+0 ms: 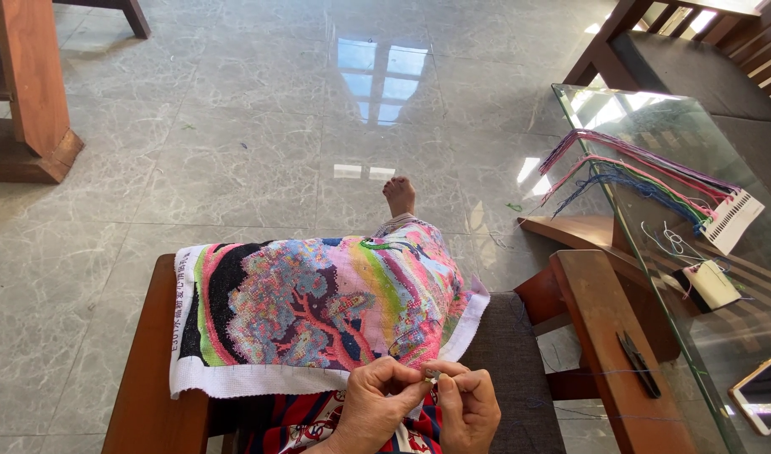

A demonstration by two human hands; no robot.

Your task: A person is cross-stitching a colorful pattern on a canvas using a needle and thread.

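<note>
Cross-stitch cloth (318, 315) draped over the lap, worked face up for reach | left hand (377, 403) and right hand (469, 408) pinched together on a needle (433, 377) at the cloth's near edge | thread organizer (730, 220) on glass table (654, 126), strands fanned for picking.

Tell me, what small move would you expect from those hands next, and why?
Probably drawing the thread through. Both hands, left hand and right hand, pinch something tiny and pale, likely a needle, at the near edge of the cross-stitch cloth; thread itself is too fine to see.
</note>
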